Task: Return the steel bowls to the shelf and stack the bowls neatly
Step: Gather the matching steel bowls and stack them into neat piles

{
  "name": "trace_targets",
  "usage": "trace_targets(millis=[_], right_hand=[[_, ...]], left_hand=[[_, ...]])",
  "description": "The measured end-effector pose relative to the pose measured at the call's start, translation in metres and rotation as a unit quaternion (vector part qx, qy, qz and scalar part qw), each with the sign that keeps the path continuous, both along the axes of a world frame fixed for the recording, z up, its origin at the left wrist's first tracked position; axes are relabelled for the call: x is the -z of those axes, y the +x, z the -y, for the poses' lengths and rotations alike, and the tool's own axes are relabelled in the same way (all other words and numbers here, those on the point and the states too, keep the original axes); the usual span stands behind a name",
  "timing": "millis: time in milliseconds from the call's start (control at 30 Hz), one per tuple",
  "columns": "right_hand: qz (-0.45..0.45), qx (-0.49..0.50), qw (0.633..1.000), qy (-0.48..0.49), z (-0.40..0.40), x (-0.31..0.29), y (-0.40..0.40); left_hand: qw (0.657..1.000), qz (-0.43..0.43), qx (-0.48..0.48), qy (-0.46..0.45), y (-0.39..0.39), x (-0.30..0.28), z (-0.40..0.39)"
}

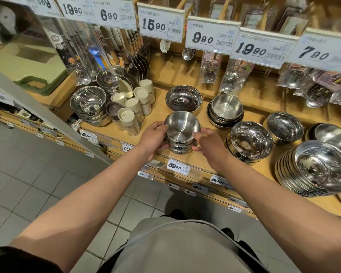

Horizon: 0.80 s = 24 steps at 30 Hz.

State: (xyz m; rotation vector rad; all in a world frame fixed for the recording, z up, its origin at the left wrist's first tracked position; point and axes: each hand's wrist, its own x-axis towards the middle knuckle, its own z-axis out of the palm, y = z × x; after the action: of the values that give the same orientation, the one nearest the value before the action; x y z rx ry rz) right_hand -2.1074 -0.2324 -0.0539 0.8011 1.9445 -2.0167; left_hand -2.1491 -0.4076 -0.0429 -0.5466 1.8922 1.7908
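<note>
Both hands are wrapped around a small stack of steel bowls [181, 133] at the centre of the frame. The left hand [153, 139] curls its fingers round the stack's left side, thumb at the top bowl's rim; the right hand [207, 142] grips the right side the same way, fingertips on the lower bowls. The stack sits near the front edge of the wooden shelf [203, 160], just above a price label reading 39.90 [178, 167]. The top bowl is brushed, matte steel with a flat round base inside; the bowls under it show dark stickers on their sides. Just behind stands a shallow polished bowl [183, 98]. To the right of centre is another nested stack [225, 110], and at left of centre a cluster of cream-lidded shakers [134, 107]. Price tags [159, 22] hang along the top.
</note>
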Motion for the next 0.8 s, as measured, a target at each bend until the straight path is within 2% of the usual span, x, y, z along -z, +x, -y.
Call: trace_targets(millis=[167,500,800], right_hand=[[-0.012,-0.007,1.0,0.01,-0.002,-0.003,0.001],[-0.024,0.007,0.998,-0.055,0.008,-0.008,0.006],[0.009,-0.01,0.994,-0.111,0.015,-0.016,-0.01]], left_hand=[[1.0,0.0,-0.003,0.007,0.001,-0.001,0.002],[1.0,0.009,0.007,0.017,0.001,-0.002,0.007],[1.0,0.013,-0.007,0.004,-0.013,-0.011,0.018]])
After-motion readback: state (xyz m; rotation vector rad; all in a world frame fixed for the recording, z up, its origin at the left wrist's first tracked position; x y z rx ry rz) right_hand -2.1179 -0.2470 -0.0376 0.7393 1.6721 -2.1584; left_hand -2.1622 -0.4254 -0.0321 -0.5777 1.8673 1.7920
